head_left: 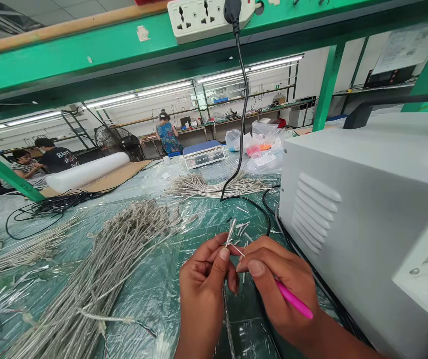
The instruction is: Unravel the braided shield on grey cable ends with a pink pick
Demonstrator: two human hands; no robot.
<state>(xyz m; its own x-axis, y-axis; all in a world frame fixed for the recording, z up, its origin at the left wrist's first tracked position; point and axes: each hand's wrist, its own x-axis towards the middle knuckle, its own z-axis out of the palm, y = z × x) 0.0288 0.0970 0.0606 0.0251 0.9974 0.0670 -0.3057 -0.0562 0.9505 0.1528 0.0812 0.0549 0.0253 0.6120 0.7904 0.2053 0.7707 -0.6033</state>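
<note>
Factory: workbenches [206, 130], wire bundles [98, 279]

On the table [154, 299], 1 wire bundle [105, 269] lies left of the left hand [202, 284], the machine housing [359, 214] right of the right hand [277, 284], a 2nd bundle [206, 187] and scale [203, 154] behind.

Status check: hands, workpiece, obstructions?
Left hand pinches metal-tipped wire, tip up. Right hand grips pink tool, thin point at the wire. White machine close on right; wire bundle left, apart.
</note>
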